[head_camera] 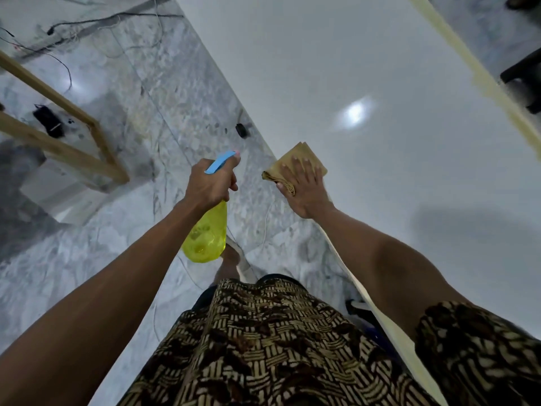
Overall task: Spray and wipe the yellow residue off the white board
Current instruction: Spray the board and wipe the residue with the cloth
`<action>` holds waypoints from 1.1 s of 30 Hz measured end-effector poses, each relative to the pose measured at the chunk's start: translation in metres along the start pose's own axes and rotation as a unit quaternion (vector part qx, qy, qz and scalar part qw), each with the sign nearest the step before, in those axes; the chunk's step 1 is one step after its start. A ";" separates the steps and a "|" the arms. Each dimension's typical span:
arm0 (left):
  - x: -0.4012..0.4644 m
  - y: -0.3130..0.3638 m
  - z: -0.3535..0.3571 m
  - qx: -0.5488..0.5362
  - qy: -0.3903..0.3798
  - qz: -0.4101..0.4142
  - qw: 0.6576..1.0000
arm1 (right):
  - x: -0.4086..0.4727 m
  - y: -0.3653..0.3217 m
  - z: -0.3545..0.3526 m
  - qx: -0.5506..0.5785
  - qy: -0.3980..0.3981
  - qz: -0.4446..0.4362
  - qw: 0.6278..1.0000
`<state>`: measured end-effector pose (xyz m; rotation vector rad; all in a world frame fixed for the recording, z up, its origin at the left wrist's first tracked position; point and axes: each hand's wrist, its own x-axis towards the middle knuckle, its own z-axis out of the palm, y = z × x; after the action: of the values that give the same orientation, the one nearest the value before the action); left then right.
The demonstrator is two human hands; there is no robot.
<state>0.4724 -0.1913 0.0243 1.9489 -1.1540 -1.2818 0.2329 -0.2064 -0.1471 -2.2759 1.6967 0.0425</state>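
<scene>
Left hand (209, 187) grips spray bottle (206, 232) off the board (380, 171) edge; right hand (306, 190) presses cloth (295, 164) flat, fingers spread. Yellow residue (483, 80) lies well beyond the right hand. Risk: spray misses onto floor.

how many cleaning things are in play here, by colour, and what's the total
yellow: 1, bottle in the left hand
tan: 1, cloth under the right hand
white: 1, board
total: 3
</scene>
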 end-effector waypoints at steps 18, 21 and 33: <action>-0.166 -0.054 0.126 0.005 -0.034 -0.018 0.999 | -0.225 0.073 0.049 -0.006 0.093 0.003 0.996; -0.186 -0.061 0.131 0.011 -0.041 -0.004 0.999 | -0.256 0.082 0.055 -0.023 0.093 0.011 0.995; -0.298 -0.112 0.153 0.000 -0.058 0.030 0.998 | -0.398 0.113 0.072 -0.041 0.086 0.052 0.994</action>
<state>0.3185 0.1262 0.0092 1.8473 -1.2588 -1.3772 0.0178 0.1541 -0.1607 -2.3070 1.9324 -0.0638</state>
